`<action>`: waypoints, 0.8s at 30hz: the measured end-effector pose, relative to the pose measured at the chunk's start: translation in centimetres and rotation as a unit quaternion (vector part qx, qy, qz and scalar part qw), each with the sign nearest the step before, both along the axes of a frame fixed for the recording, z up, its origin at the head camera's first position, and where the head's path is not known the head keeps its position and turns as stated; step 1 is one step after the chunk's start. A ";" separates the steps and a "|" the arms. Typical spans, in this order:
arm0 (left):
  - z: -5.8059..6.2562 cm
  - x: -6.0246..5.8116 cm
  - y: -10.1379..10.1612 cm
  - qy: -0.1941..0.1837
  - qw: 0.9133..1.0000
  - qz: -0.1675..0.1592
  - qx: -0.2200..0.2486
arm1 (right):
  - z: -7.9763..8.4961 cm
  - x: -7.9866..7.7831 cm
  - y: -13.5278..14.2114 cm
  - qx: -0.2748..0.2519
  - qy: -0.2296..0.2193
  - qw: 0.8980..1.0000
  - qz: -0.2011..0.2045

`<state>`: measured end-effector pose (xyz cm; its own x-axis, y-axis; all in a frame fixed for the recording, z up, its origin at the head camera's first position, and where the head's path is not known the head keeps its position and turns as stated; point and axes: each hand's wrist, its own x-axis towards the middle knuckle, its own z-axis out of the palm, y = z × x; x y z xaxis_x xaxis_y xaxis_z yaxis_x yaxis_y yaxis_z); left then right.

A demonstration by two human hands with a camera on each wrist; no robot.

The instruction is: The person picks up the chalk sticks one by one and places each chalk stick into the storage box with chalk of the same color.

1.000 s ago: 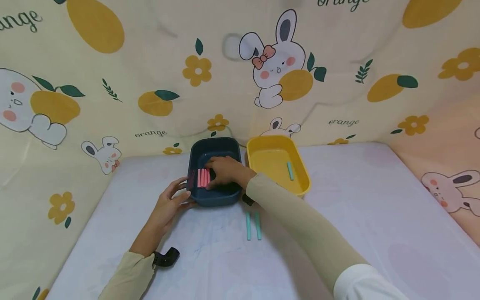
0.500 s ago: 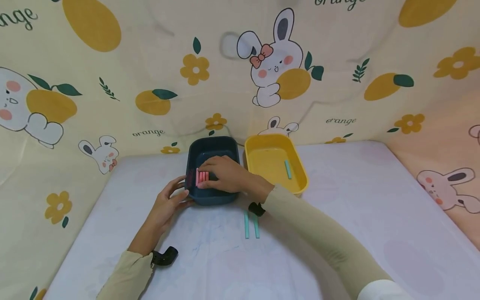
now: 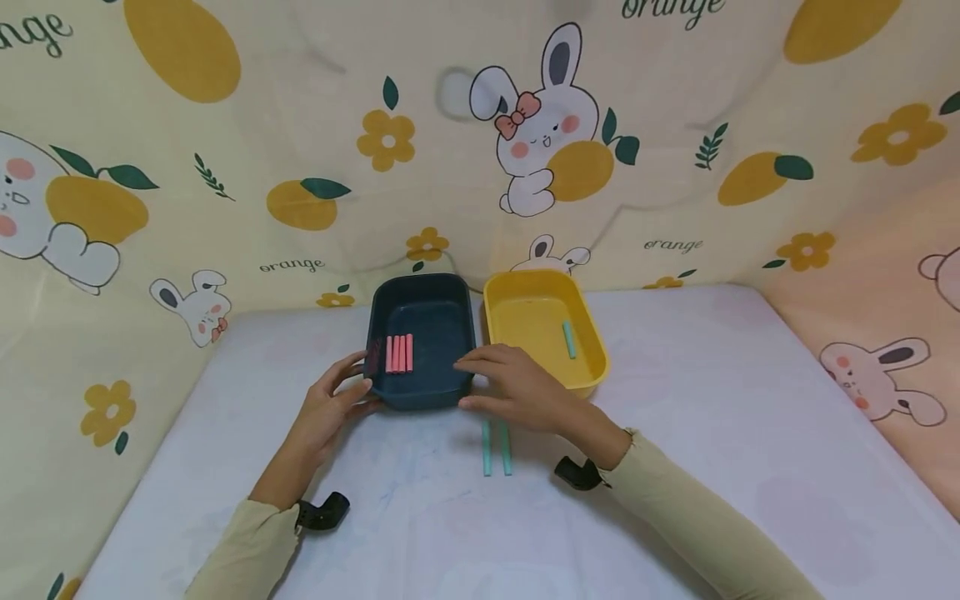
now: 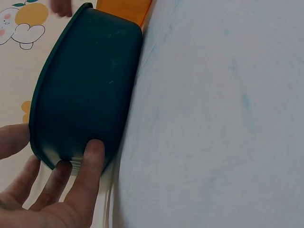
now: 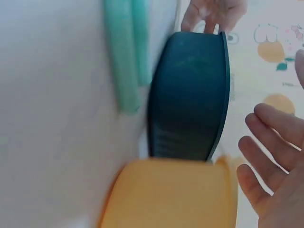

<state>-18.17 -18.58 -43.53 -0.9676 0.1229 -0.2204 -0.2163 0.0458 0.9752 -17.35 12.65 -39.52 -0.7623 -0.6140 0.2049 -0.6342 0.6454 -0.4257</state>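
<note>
In the head view, several pink chalk sticks point(image 3: 400, 353) stand side by side in the left part of a dark blue bin point(image 3: 442, 342). My left hand point(image 3: 322, 412) rests its fingertips against the outside of that bin's left end and front corner, as the left wrist view also shows. Its thumb point(image 4: 90, 164) lies along the front wall. My right hand point(image 3: 525, 392) hovers near the bin's front right corner, holding nothing, its fingers extended and spread. Two turquoise chalk sticks point(image 3: 506, 451) lie on the table below it, their far ends hidden by the hand.
To the right of the dark bin, a yellow bin point(image 3: 597, 333) contains one turquoise chalk stick point(image 3: 569, 340). Both bins stand near the patterned cloth backdrop point(image 3: 420, 200) at the back of the pale tabletop point(image 3: 675, 392).
My right hand has let go of the pink chalk and drawn back to the right, out of the dark bin. The pink sticks now stand uncovered. My left hand keeps its place.
</note>
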 end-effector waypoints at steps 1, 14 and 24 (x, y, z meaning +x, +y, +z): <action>0.0 0.0 -0.1 0.001 1.000 0.000 0.001 | -0.1 0.2 0.5 -0.007 -0.007 1.000 -0.005; 0.0 0.0 0.0 -0.005 1.000 0.000 -0.007 | -0.1 3.0 5.7 -0.040 0.004 0.998 -0.050; 0.0 -0.1 0.1 -0.005 1.000 0.004 -0.001 | 1.3 1.4 9.2 -0.024 -0.030 0.988 -0.153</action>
<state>-18.31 -18.46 -43.53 -0.9665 0.1148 -0.2295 -0.2257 0.0459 0.9731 -15.95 21.83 -38.26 -0.9220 -0.3445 0.1765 -0.3859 0.7810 -0.4910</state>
